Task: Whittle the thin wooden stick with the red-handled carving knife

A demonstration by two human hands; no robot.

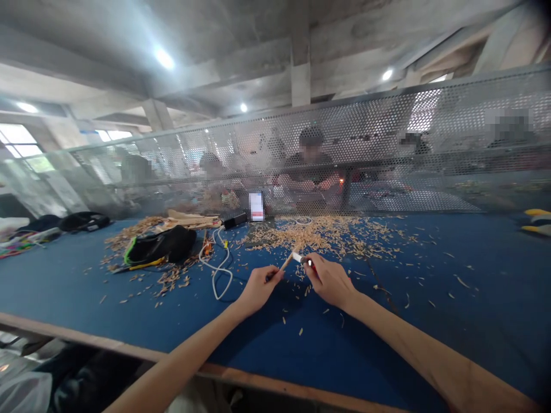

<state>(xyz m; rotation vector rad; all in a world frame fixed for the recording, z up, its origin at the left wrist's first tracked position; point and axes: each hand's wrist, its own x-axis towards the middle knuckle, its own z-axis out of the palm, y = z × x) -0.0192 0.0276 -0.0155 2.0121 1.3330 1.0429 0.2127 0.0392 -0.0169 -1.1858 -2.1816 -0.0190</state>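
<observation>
My left hand (259,288) is closed around one end of a thin wooden stick (286,262), which points up and away from me. In my right hand (329,279) is a knife (297,257) with a short pale blade and a partly visible red handle. The blade meets or nearly meets the far end of the stick; the exact contact is too small to tell. Many wood shavings (310,234) lie scattered on the blue tabletop (275,344) beneath and beyond both hands.
A black cap-like item with green trim (172,245) lies left, with a yellow-handled tool (146,264) before it. A white cable (215,275) loops near my left hand. A lit phone (256,206) stands against the perforated metal screen (379,155); people sit beyond it.
</observation>
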